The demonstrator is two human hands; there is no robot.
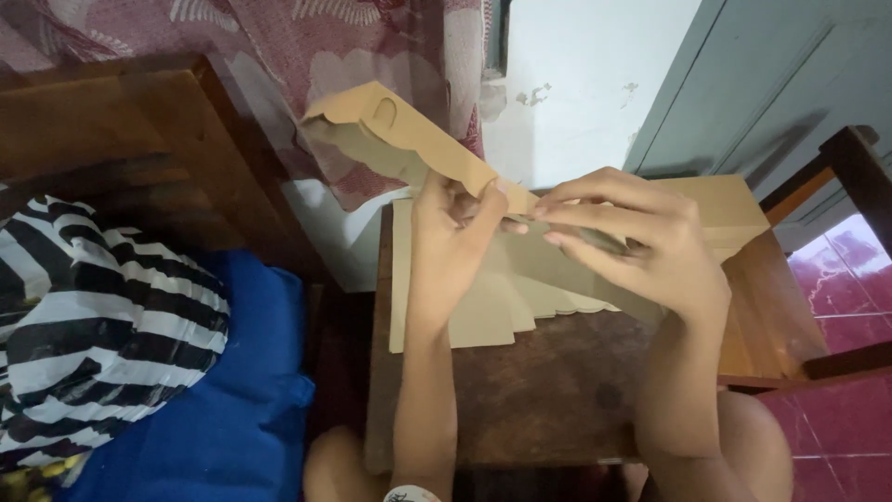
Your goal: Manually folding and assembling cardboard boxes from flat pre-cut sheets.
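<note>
A small dark brown wooden table [548, 390] sits closest. Above it, the left hand [451, 237] and right hand [641, 237] pinch a long tan cardboard piece [390, 135], which sticks up toward 10 o'clock. Flat tan cardboard sheets [483, 311] lie underneath.

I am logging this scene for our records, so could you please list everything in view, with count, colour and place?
folded cardboard piece: one, tan, raised above the table, held by both hands
flat cardboard sheets: a stack, count unclear, tan, lying on the table under the hands
wooden table: one, dark brown, centre
striped cloth: one, black and white, lower left
blue cushion: one, lower left, under the striped cloth
patterned curtain: one, red and white, top
wooden furniture: one, brown, upper left
door: one, grey-blue, upper right
tiled floor: red, right edge
left hand: one, gripping the folded piece
right hand: one, pinching the folded piece
</note>
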